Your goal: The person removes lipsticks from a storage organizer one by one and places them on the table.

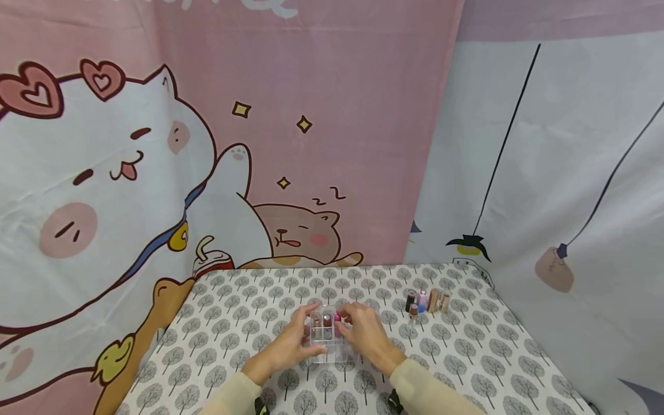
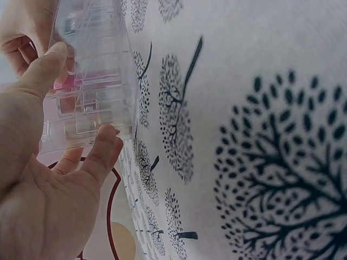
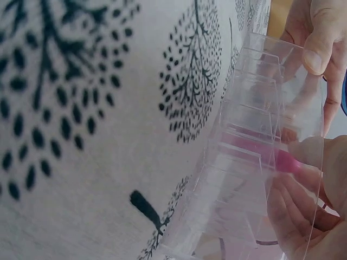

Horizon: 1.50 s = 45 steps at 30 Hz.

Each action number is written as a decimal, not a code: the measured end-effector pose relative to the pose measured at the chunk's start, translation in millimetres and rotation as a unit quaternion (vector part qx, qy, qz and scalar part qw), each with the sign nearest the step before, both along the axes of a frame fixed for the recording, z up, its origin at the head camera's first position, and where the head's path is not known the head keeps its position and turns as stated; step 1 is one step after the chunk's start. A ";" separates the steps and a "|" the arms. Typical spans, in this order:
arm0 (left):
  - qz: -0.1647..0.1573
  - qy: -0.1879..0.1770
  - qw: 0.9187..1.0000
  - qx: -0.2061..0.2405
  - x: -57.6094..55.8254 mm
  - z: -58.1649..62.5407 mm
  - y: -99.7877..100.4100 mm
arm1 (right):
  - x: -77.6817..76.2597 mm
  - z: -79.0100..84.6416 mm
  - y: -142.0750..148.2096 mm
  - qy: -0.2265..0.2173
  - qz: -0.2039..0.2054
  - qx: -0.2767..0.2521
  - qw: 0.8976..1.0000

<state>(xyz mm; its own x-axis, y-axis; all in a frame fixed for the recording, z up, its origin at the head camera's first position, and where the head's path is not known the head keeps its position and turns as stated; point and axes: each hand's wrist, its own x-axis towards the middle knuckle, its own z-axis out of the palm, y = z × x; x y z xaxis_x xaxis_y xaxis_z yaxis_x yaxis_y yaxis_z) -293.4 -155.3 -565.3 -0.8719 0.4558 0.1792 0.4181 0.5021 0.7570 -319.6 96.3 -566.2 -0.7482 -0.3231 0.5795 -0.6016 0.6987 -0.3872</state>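
Observation:
A clear plastic lipstick organizer (image 1: 323,354) with several compartments stands on the table in front of me. My left hand (image 1: 293,340) holds its left side, the thumb on the front edge and the fingers along the side wall. A pink lipstick (image 3: 287,161) stands in the back row, its top pinched by the fingers of my right hand (image 1: 367,333). To the left of it, in the same row, are a brown-topped lipstick (image 1: 327,320) and a paler tube (image 1: 317,319). The front compartments appear see-through in the head view.
Right of the organizer stands a group of lipsticks: a black one (image 1: 410,300), a purple-blue one (image 1: 422,300), a brown one (image 1: 433,300), a pale gold one (image 1: 445,301) and a small brown-topped one (image 1: 413,311). A tree-patterned cloth (image 1: 223,357) covers the table; printed curtains (image 1: 353,144) hang behind.

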 end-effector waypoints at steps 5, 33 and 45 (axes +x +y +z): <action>-0.002 0.003 1.000 0.001 -1.4 2.0 0.4 | -0.2 2.1 -1.1 -0.003 -0.004 -0.009 1.000; -0.004 -0.018 1.000 0.023 0.3 -0.4 -0.2 | 2.5 3.0 -2.6 -0.030 -0.011 -0.008 0.999; 0.000 -0.023 1.000 0.011 0.2 -0.8 -0.3 | 4.6 4.4 -0.5 -0.044 -0.002 -0.048 0.998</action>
<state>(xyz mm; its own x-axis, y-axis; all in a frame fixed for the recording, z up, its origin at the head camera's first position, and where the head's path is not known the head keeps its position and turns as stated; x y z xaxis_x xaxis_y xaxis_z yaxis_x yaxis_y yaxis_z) -293.2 -155.6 -566.0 -0.8796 0.4518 0.1490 0.3828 0.4861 0.7856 -315.1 95.8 -561.8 -0.7986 -0.2661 0.5399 -0.5598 0.6579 -0.5038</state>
